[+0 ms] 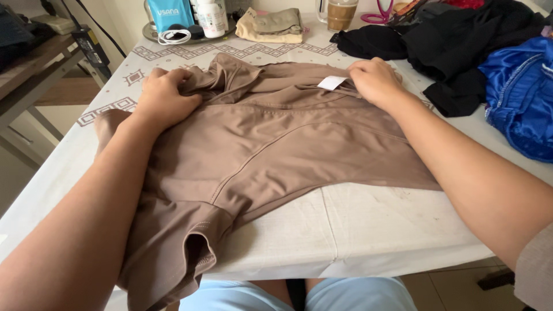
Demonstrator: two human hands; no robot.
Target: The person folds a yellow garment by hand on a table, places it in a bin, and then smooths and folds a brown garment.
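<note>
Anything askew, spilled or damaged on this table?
Nothing spilled or damaged. The brown garment is bunched under the left hand, and one sleeve hangs off the table edge. The right hand presses near its white tag.

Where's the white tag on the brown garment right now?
The white tag lies at the brown garment's far edge, just beside the right hand.

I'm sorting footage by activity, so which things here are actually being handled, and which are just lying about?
In hand:
- brown stretchy garment, spread on the table
- left hand, gripping bunched fabric
- right hand, pressing beside the white label

Lying about:
- black clothes pile
- shiny blue garment
- folded beige cloth
- glass mug of brown drink
- white bottle
</note>
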